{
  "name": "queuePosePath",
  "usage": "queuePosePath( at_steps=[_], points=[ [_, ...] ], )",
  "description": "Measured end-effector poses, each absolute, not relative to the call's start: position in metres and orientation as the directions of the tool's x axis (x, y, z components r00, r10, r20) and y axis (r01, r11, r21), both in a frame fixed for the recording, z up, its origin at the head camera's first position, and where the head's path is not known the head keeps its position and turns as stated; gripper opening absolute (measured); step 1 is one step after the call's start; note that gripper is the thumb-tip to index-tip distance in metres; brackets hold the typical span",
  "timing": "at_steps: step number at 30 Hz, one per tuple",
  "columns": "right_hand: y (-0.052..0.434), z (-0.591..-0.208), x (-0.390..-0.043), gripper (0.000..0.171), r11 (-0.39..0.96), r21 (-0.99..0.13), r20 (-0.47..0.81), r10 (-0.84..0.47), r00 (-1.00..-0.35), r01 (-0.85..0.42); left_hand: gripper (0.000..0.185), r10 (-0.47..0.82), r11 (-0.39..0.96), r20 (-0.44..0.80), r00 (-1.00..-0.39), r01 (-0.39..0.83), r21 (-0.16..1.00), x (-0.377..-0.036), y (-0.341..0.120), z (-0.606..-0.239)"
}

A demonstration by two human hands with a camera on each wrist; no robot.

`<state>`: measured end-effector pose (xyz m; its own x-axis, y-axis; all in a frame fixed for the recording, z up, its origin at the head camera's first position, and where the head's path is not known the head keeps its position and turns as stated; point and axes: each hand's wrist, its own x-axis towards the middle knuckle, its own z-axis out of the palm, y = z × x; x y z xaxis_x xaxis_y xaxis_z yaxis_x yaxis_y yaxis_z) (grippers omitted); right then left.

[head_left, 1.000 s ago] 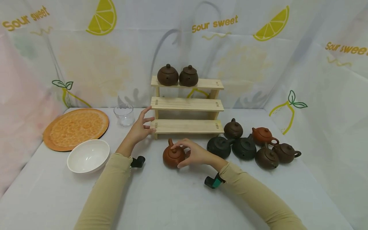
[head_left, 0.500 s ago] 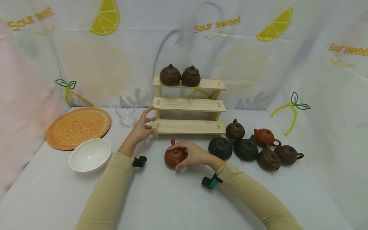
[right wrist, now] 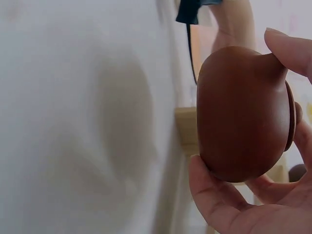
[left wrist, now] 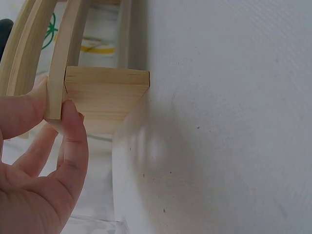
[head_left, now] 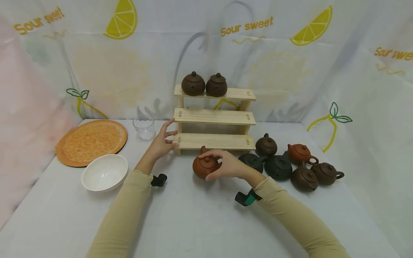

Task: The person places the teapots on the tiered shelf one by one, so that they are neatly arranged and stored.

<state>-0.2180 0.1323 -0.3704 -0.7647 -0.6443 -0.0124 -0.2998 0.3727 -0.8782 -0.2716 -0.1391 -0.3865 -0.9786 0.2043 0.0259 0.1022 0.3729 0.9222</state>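
My right hand (head_left: 230,165) holds a reddish-brown clay teapot (head_left: 202,169) between thumb and fingers, in front of the three-tier wooden stand (head_left: 214,141). In the right wrist view, the teapot (right wrist: 239,122) hangs above the white cloth with its shadow apart from it; one finger lies against the spout. My left hand (head_left: 161,145) grips the left end of the stand's lowest board, and the left wrist view shows thumb and fingers pinching that board (left wrist: 57,92). Two dark brown teapots, one (head_left: 193,86) left of the other (head_left: 217,87), sit on the top tier.
Several teapots cluster to the right, including a black one (head_left: 278,168), an orange-red one (head_left: 299,153) and a brown one (head_left: 304,179). At left are a white bowl (head_left: 104,173), a round orange mat (head_left: 93,141) and a clear glass (head_left: 144,128).
My right hand has raised the reddish-brown teapot and brought it toward the stand, slightly right. The left hand keeps its hold on the board. The whole head view has shifted a little.
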Motion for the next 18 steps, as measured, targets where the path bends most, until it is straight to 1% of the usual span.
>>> queuePosePath(
  at_steps=[4,11,18],
  points=[
    [0.138,-0.355,-0.221,0.064,0.350,-0.880,0.024,-0.645,-0.764,-0.323,0.094,0.200,0.381,0.024,-0.980,0.100,0.919,-0.272,-0.139,-0.387],
    [0.151,-0.325,-0.229,0.064,0.350,-0.877,0.060,-0.600,-0.798,-0.329,0.093,0.204,0.374,0.022,-0.979,0.099,0.922,-0.273,-0.137,-0.387],
    [0.160,-0.303,-0.241,0.063,0.345,-0.892,0.052,-0.565,-0.823,-0.293,0.094,0.198,0.369,0.011,-0.980,0.085,0.925,-0.272,-0.138,-0.387]
  ],
)
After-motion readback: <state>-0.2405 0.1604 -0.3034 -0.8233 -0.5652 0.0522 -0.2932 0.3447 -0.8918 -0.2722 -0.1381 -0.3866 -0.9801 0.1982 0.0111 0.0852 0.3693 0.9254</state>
